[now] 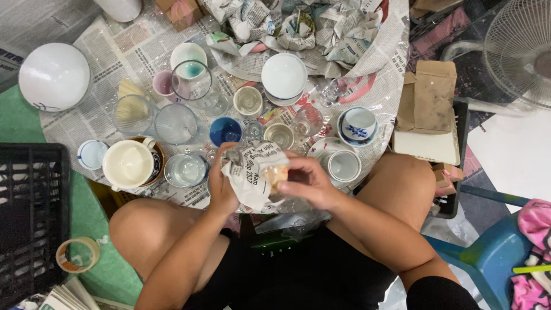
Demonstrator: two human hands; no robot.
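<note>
While both hands grip, newspaper bundle (pixel 252 172), left hand (pixel 221 186), right hand (pixel 307 182).

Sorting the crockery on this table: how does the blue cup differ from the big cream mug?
The blue cup is small, deep blue and shows no handle; the cream mug is much wider, pale, with a handle at its rim, and sits in a brown dish. Both stand upright, open and unwrapped on the newspaper.

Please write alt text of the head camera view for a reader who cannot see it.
Both hands, left hand and right hand, hold a small object wrapped in crumpled newspaper over a round newspaper-covered table. The table is crowded with cups, clear glasses and a white ceramic bowl.
</note>
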